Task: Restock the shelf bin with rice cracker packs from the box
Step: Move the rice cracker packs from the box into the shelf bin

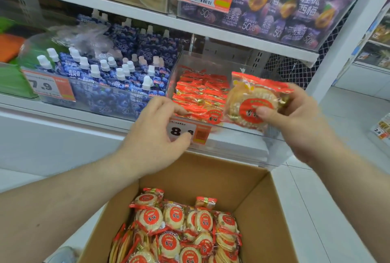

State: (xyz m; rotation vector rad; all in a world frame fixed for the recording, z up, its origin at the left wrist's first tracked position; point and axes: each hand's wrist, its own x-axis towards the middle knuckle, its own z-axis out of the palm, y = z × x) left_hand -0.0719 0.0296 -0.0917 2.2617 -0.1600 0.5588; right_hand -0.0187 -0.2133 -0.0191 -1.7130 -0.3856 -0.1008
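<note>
A round rice cracker pack in crinkly clear film with red ends and a red disc label (pixel 254 102) is pinched in the grip of the right hand (pixel 295 119), thumb on the label, just above the clear plastic shelf bin (pixel 272 136). It is judged light, brittle and slippery; the faces are best held gently. The left hand (pixel 156 129) is rested on the bin's front edge, fingers relaxed. The brown cardboard box (pixel 259 210) lies below the grip.

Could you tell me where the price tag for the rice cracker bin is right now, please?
In the head view, the price tag hangs on the front of the clear shelf bin, centre frame, partly covered by the left hand and just above the cardboard box.
</note>
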